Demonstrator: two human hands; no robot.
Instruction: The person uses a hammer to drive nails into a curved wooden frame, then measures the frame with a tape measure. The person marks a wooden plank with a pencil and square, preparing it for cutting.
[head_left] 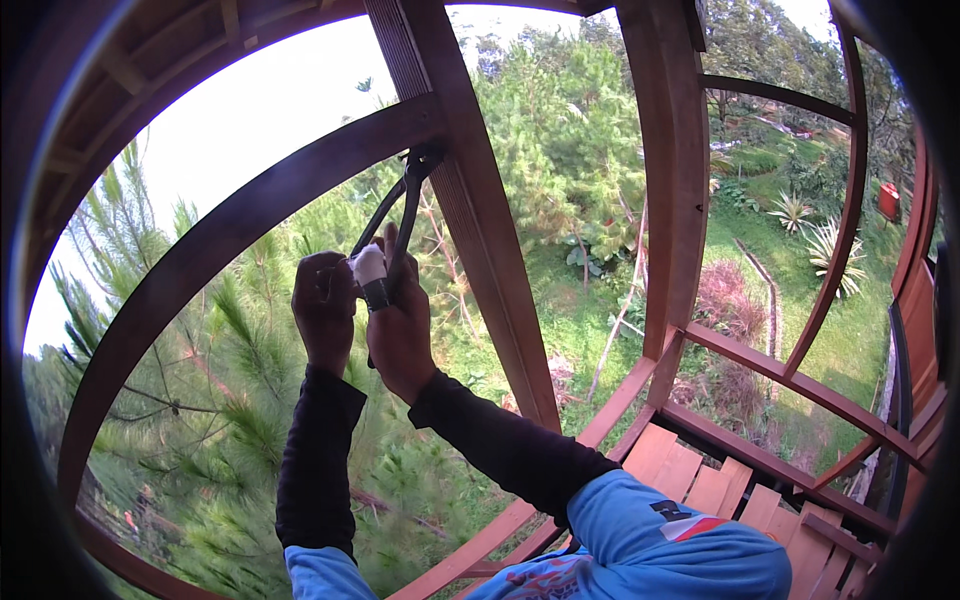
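Dark long-handled pincers (pixel 408 205) reach up to the joint where a curved wooden beam (pixel 250 215) meets a slanting post (pixel 480 220). Their head sits against the wood there; what the jaws grip, if anything, is too small to tell. My left hand (pixel 325 305) is closed at the lower end of one handle. Around the other handle my right hand (pixel 405 335) is wrapped. Between my hands shows a white wad (pixel 368 265) with a dark band (pixel 376 294) below it; whether it covers a finger or is a separate thing, I cannot tell.
Another thick wooden post (pixel 672 190) rises to the right. Brown rails (pixel 800 385) run round the lower right, above a slatted plank floor (pixel 690 475). Beyond the frame are pine branches (pixel 240 370), a grassy slope (pixel 820 330) and a hanging red object (pixel 889 201).
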